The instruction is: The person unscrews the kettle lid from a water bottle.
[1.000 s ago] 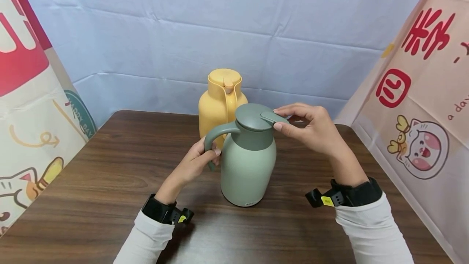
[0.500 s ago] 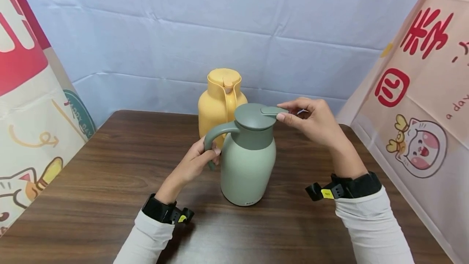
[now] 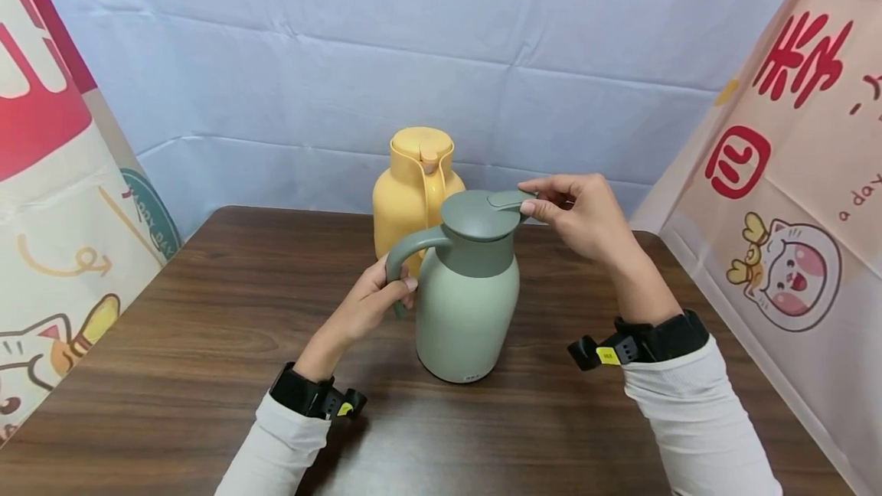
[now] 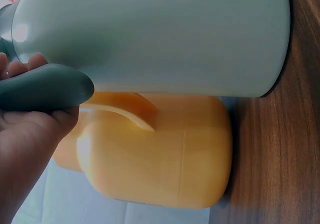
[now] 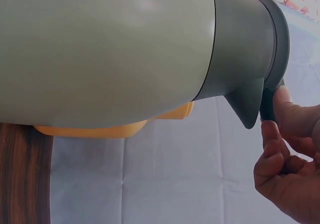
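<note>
A pale green thermos jug (image 3: 468,327) stands upright on the wooden table, its grey-green handle (image 3: 416,243) toward the left. My left hand (image 3: 372,298) grips that handle; in the left wrist view the fingers wrap round the handle's lower end (image 4: 47,86). On top sits a round grey-green lid (image 3: 478,214) with a flat tab (image 3: 507,199) jutting out to the right and slightly back. Between thumb and fingers, my right hand (image 3: 582,214) pinches the tab's end. The right wrist view shows the pinch beside the pouring spout (image 5: 247,101).
Just behind the green jug stands a yellow thermos jug (image 3: 400,205), partly hidden by it. A pale blue cloth (image 3: 310,83) hangs behind the table (image 3: 227,312). Printed cloths hang at the left (image 3: 62,213) and right (image 3: 765,174).
The lid's tab has swung away from me, from pointing front right to slightly back right. My right hand has moved back with it. My left hand stays on the handle.
</note>
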The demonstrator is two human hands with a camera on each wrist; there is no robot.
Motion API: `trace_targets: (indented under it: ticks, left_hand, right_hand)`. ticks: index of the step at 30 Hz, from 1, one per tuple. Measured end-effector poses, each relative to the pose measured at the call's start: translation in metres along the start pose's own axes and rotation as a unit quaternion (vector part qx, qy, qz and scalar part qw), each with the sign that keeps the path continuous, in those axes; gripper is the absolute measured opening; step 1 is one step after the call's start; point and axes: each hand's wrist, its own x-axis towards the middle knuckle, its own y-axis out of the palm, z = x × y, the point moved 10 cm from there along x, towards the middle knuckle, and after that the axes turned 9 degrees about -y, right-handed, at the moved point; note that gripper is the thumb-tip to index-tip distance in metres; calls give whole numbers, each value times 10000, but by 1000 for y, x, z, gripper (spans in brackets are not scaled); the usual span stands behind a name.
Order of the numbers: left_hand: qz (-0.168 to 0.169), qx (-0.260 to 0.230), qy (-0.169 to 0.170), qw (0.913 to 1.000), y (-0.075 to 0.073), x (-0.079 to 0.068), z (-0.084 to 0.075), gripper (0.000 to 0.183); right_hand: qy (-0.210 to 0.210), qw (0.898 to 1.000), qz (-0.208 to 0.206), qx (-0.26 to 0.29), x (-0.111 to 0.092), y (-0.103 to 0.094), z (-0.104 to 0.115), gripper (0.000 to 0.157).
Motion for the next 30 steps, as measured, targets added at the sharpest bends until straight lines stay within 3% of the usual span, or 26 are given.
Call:
trace_targets:
  ticks: [12,25,30]
  left_hand:
    - [118,-35,70,9999,2,0,1,15]
    - [151,-86,129,9998,3,2,-1,15]
    - [127,-65,132,9998,2,0,-1,15]
  right_hand:
    - [289,9973,622,270,15,19,-14,25]
    - [629,9935,716,616,31,32,-8,26]
    - [788,9929,727,506,35,37,-3,42]
